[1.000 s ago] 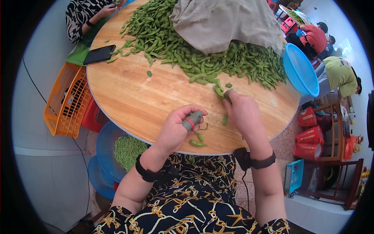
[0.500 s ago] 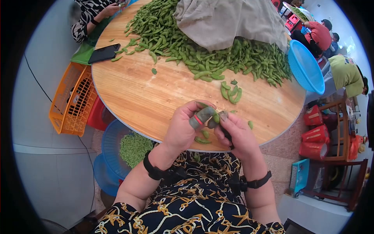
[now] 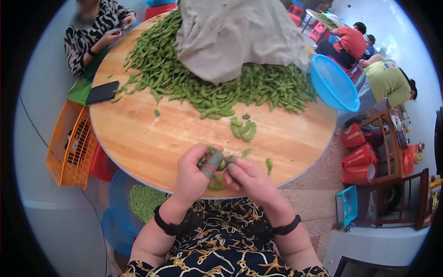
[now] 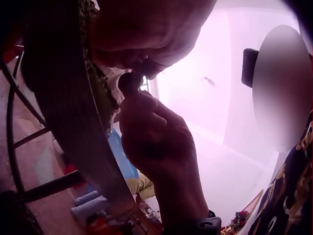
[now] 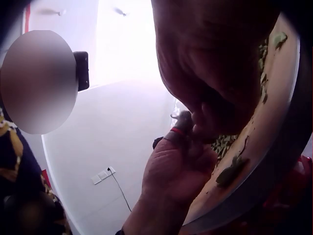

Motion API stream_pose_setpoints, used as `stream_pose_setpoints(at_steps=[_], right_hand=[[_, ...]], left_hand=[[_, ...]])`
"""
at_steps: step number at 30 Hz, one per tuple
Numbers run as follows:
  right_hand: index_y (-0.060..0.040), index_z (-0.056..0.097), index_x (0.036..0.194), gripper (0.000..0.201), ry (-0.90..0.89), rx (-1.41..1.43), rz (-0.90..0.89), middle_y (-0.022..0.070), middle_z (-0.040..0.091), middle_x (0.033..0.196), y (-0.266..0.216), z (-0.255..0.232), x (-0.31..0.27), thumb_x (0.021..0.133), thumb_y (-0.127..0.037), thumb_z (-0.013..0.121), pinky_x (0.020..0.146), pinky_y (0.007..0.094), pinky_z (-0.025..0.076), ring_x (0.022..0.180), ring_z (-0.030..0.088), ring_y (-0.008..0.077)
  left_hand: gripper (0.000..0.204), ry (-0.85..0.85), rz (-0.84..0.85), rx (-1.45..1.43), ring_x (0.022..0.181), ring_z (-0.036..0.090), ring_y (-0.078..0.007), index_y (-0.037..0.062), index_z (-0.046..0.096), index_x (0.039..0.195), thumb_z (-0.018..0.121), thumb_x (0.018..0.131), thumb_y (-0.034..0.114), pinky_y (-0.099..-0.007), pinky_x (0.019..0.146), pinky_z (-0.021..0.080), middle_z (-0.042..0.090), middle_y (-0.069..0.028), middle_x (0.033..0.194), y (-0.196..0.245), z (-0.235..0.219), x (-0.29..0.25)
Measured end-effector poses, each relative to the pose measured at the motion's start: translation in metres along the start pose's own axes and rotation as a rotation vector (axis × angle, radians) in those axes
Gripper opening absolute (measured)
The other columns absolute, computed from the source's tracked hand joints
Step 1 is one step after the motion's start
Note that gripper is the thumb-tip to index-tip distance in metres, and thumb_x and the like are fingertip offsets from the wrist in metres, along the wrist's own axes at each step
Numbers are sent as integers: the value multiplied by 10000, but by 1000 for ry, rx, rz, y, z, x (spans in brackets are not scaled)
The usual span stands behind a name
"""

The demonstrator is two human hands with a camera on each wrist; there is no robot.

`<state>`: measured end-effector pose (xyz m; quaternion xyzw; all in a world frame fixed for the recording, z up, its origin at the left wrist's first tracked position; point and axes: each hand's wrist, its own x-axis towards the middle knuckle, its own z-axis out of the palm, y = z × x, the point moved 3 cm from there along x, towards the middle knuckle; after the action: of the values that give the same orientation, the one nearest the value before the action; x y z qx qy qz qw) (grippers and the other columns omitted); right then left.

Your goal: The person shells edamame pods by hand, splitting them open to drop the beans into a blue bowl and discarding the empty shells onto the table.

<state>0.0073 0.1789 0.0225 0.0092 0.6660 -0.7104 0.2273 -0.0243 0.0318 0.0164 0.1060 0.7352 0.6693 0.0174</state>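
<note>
Close to the near table edge, my two hands meet over green edamame pods. My left hand [image 3: 191,173] grips a few pods [image 3: 212,150] in its curled fingers; its thumb wears a grey-green cover [image 3: 213,165] with a red band. My right hand [image 3: 253,180] pinches the end of a pod [image 3: 222,165] at the left thumb's tip, its own thumb also covered in something dark. Loose pods [image 3: 216,183] lie on the table just below the hands. In both wrist views the fingertips come together, dark, with the pod mostly hidden.
A big heap of pods [image 3: 157,69] covers the far side of the round wooden table [image 3: 134,134], partly under a grey cloth [image 3: 240,41]. Several pods [image 3: 243,129] lie nearer. A phone [image 3: 102,92], blue basket [image 3: 334,83] and tub of shelled beans [image 3: 146,202] surround me. Someone sits opposite left.
My right hand has come back from the pods farther out to meet my left hand, leaving a small group of pods behind. The left hand now holds pods. The head view has shifted.
</note>
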Motion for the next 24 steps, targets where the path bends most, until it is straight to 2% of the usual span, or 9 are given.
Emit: stream_pose_setpoints(at_steps=[4,6,8,9,11,15,17,20,24], right_hand=[[-68,505,754,262,61,-14,-66,-46,456,613,-3,7,0,944,-215,402,454,185,299,523,394,35],[-66,503,764,255,54,21,-69,-47,460,625,-2,5,0,945,-215,401,453,185,298,525,395,36],[-64,508,814,226,-37,62,-26,-47,473,649,5,3,2,946,-212,400,454,182,298,531,398,37],[-64,508,814,226,-36,60,-32,-47,473,649,2,3,1,946,-212,400,454,182,298,531,398,37],[-67,526,820,235,-89,360,155,-59,468,652,-2,7,-1,947,-221,402,450,178,283,527,389,35],[-46,551,802,224,-53,315,80,-11,503,622,11,3,10,921,-208,452,450,226,328,528,437,70],[-20,557,787,197,235,-328,-299,55,530,595,5,-3,15,877,-190,512,469,296,382,526,491,124],[-7,555,814,167,361,-612,-379,103,540,592,-10,-1,14,841,-172,547,498,344,412,520,516,169],[-17,555,777,194,344,-582,-382,59,536,570,-4,-9,22,853,-195,543,467,308,396,484,494,139]], left_hand=[[157,-100,194,-42,752,557,-100,-11,610,881,570,856,139,-230,664,443,608,-48,827,11,5,-1],[140,-82,165,-104,742,573,-127,-18,623,853,591,833,117,-254,666,454,603,-63,805,5,3,1],[149,-180,4,-369,746,586,-142,-13,619,853,574,853,129,-253,669,456,602,-59,823,-7,2,0],[149,-182,10,-368,746,586,-142,-13,619,853,574,853,129,-253,669,456,602,-59,823,-6,2,0],[175,-303,-191,-750,691,551,-104,17,614,858,570,860,186,-230,653,445,589,-34,789,-3,4,-1],[140,-256,-342,-818,657,523,-64,36,583,887,602,844,168,-194,593,440,562,-7,774,-2,10,0],[143,-102,-146,-343,679,555,-76,25,547,910,618,836,124,-206,609,488,555,0,763,-7,11,1],[175,-21,-214,-334,661,541,-56,38,532,909,653,812,118,-186,569,467,538,18,740,-8,11,2],[169,-15,-313,-444,630,504,-40,31,532,971,612,831,78,-180,554,445,538,14,758,-8,12,2]])
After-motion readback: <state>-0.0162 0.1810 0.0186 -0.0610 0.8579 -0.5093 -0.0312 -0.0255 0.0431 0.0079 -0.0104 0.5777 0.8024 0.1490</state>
